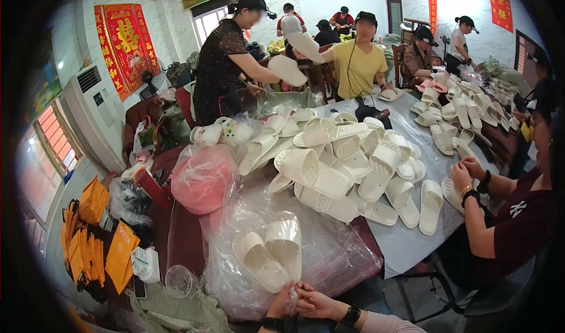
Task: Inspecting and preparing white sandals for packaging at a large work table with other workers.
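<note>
A pair of cream slide slippers (254, 256) lies side by side in a clear plastic bag (292, 293) at the near edge of the table. At the bag's gathered near end, my left hand (281, 302) is closed, fingers pinching the plastic. Beside it, nearly touching, my right hand (316, 302) also has its fingers closed on the bag. Both wrists wear dark bands. Just beyond the bag rises a large heap of loose cream slippers (335, 177). Flat clear plastic sheeting (329, 262) is spread under and right of the bagged pair.
A pink plastic-wrapped bundle (203, 180) sits left of the heap. Orange pouches (120, 256), a white packet (145, 264) and a clear cup (180, 281) lie at the left. A co-worker (506, 215) sits at the right; two people (226, 68) across the table handle white slipper-shaped pieces.
</note>
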A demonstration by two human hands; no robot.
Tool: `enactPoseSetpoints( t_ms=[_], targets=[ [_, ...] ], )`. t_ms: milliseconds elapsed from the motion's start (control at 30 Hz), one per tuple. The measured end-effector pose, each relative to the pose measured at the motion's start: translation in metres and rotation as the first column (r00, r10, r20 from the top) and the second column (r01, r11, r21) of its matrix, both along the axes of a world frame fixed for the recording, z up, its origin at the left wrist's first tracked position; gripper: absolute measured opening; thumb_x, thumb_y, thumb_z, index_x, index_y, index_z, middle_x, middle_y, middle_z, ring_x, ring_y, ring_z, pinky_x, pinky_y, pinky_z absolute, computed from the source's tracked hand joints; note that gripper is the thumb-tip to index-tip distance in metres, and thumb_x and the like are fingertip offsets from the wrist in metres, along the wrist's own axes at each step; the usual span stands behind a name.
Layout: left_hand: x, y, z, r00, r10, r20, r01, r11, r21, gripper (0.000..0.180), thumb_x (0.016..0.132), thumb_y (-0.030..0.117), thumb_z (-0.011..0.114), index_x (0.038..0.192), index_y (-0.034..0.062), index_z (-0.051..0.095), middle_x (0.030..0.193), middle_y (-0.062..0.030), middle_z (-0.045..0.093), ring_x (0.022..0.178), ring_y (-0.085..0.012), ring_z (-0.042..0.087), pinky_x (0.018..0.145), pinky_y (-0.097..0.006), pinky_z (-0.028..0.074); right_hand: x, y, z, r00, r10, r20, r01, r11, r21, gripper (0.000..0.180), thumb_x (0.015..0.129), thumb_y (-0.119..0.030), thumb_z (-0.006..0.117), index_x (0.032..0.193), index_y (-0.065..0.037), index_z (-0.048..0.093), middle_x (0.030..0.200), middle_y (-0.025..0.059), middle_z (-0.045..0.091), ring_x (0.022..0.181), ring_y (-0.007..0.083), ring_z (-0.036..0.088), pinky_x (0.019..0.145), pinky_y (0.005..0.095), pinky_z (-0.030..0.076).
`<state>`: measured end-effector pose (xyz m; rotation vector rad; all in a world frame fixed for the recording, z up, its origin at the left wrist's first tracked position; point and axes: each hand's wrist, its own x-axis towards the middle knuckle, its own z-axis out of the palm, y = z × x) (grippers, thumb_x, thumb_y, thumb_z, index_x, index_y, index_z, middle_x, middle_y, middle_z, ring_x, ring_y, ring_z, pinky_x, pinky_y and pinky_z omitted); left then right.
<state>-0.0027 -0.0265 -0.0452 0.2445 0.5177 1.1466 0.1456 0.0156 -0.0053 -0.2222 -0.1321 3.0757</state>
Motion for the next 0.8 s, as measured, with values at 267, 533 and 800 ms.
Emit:
enactPoseSetpoints(
  t_ms=[267,533,800],
  targets=[
    [0.011,0.003,0.03,0.985,0.105,-0.139,-0.111,0.993,-0.036,0.041,0.097,0.042,0.037,0.095,0.0031,0.049,0.103,-0.0179,0.056,0.098,-0.0291,0.055,0.09,-0.04,0.046,0.009,0.003,0.015,0.975,-0.056,0.216,0.004,0.973,0.233,0.036,0.1,-0.036,0.034,0.086,-0.009,0.052,0.054,0.0027,0.048,0.043,0.0114,0.04,0.043,0.0217,0.032],
    [0.007,0.006,0.028,0.977,-0.005,-0.213,0.003,1.0,-0.01,0.054,0.097,0.047,0.034,0.112,-0.0021,0.051,0.11,-0.016,0.056,0.102,-0.0255,0.055,0.091,-0.038,0.046,0.014,-0.006,0.029,0.823,-0.479,0.306,-0.123,0.376,0.919,0.04,0.094,-0.038,0.051,0.114,-0.005,0.043,0.068,0.0069,0.06,0.051,0.0119,0.055,0.049,0.0244,0.04],
    [0.015,0.007,0.028,0.969,0.06,-0.238,-0.068,0.997,-0.025,0.063,0.096,0.052,0.03,0.122,-0.0029,0.047,0.118,-0.0131,0.054,0.107,-0.0213,0.053,0.091,-0.036,0.046,0.014,-0.007,0.04,0.726,-0.588,0.356,-0.526,-0.142,0.839,0.052,0.086,-0.048,0.056,0.114,-0.005,0.047,0.07,0.0164,0.063,0.065,0.0309,0.065,0.06,0.0409,0.049]
  ],
)
